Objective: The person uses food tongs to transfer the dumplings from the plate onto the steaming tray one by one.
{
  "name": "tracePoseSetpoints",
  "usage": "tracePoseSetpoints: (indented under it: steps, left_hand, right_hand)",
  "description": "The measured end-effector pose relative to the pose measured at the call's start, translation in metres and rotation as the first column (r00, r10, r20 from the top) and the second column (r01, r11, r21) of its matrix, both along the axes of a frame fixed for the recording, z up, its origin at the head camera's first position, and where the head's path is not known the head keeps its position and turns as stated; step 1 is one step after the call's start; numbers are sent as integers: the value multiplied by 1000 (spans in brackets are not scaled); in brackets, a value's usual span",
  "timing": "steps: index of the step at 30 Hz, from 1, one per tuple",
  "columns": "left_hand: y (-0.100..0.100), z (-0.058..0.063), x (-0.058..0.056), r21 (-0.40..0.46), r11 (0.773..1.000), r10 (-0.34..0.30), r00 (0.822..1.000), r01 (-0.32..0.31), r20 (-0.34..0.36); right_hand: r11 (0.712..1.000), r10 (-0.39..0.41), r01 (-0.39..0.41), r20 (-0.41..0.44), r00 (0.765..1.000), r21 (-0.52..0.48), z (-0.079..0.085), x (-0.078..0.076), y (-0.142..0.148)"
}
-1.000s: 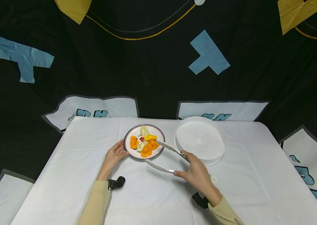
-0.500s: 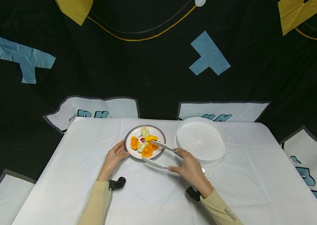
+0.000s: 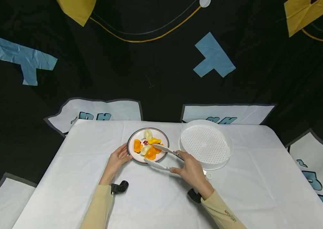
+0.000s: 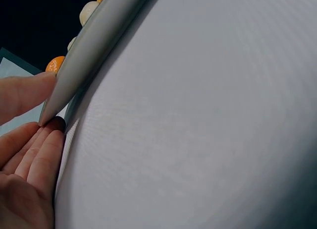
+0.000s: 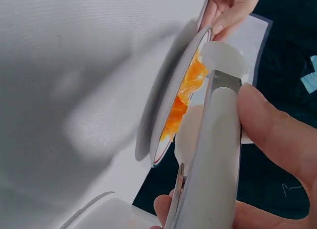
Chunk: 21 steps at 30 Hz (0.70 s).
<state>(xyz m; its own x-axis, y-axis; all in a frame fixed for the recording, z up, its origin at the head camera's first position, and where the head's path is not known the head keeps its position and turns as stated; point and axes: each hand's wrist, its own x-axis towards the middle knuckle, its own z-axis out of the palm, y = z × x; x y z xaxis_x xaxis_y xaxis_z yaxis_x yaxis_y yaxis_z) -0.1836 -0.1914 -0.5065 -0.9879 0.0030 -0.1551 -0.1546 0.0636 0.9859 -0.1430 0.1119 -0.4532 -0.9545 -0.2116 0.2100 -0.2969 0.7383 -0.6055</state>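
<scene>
The plate (image 3: 137, 135) is white, ringed green and red.

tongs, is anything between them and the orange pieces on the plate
Nothing visible: the tongs stand open in the right hand, one arm over the orange pieces, the other at the near rim of the plate. The left hand pinches the left rim, clear of them.

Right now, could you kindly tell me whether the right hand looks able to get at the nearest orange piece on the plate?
Probably yes: the right hand holds tongs that, in the head view, appear spread to either side of the orange piece, with nothing seen lying over it.
</scene>
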Motion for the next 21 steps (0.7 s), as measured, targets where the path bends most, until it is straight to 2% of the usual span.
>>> tracePoseSetpoints:
  steps: [13,21]
  left_hand:
    - [0,2,1,5,1000,-3,1000,3,0]
    - [1,2,1,7,1000,0,1000,0,-1]
  right_hand:
    - [1000,10,-9,-82,997,15,-9,1,-1]
    - [999,13,-8,-93,996,47,-7,1,-3]
